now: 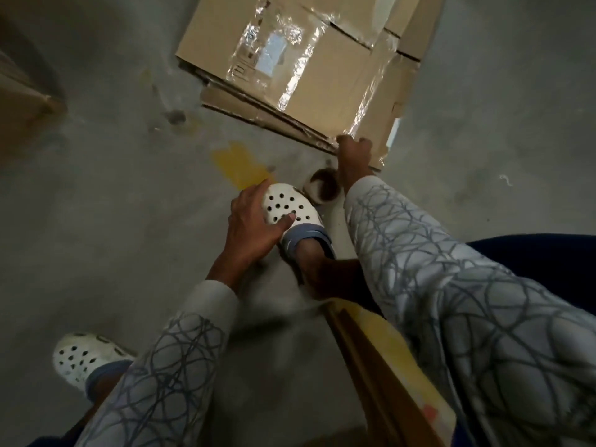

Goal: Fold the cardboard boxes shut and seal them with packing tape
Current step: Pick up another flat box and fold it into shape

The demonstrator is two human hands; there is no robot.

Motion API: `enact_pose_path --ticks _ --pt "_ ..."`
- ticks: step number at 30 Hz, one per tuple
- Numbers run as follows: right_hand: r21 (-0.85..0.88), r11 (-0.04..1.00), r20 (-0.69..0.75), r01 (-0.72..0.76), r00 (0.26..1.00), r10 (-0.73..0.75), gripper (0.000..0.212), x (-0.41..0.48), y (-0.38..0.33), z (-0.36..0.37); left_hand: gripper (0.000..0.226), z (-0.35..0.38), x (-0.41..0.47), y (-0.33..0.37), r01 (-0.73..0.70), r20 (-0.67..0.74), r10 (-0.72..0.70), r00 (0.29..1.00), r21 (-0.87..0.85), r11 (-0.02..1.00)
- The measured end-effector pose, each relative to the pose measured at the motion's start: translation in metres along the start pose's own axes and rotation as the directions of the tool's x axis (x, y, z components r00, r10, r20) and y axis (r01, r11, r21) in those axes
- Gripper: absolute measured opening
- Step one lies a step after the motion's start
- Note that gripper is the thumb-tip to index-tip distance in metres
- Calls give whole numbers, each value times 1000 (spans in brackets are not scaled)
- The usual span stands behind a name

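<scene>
As our right hand (pixel 354 153) grips the cardboard (pixel 322 75) corner at 1 o'clock, left hand (pixel 254 221) spread, we'd drag it flat.

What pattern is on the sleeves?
Pale grey with dark looping scribble lines; clearest on the right sleeve, head view.

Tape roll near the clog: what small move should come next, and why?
Probably the left hand should reach for the tape roll. That hand is open over the white clog, the roll lies unheld just beyond it, and the right hand is at the near corner of the taped cardboard box.
</scene>
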State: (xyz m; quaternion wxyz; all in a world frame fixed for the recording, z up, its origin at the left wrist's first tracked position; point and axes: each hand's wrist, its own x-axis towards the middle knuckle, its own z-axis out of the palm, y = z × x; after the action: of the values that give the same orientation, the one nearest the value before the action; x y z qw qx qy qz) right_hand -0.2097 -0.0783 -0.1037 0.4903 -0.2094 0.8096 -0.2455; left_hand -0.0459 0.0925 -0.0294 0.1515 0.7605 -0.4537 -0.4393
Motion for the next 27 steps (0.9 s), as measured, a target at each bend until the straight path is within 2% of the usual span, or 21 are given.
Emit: enact_pose_path --ticks 3,8,9,11,12,14,20,22,25,27 --pt "-154 987 -18 53 998 -56 65 31 2 21 78 17 21 -1 35 -3 -35 999 -87 996" --pt "-258 965 -47 41 997 -55 85 43 -3 62 76 39 46 -7 118 25 -115 993 -215 969" --pt "-244 970 -49 8 999 -20 88 43 -7 65 75 40 49 -9 128 23 -126 992 -240 962" --pt "-15 992 5 -127 992 128 83 43 -19 68 72 40 53 -10 139 17 -140 990 -279 950" --pt "125 977 81 -173 983 164 68 42 -26 68 70 37 54 -10 143 12 -146 989 -292 946" --pt "267 928 194 -259 958 212 21 38 -39 68 68 29 57 -10 161 0 -170 985 -326 932" --pt "185 895 336 -407 882 331 22 2 -47 91 63 -3 60 -8 200 -26 -229 973 -396 896" --pt "290 838 375 -462 861 344 15 -16 -51 97 60 -11 61 -11 210 -39 -248 968 -418 884" --pt "336 840 346 -426 885 311 27 -31 -54 108 63 -20 62 -17 236 -40 -290 956 -480 845" --pt "254 879 390 -404 874 289 16 -37 -54 116 68 -21 60 -25 250 -31 -308 951 -512 822"
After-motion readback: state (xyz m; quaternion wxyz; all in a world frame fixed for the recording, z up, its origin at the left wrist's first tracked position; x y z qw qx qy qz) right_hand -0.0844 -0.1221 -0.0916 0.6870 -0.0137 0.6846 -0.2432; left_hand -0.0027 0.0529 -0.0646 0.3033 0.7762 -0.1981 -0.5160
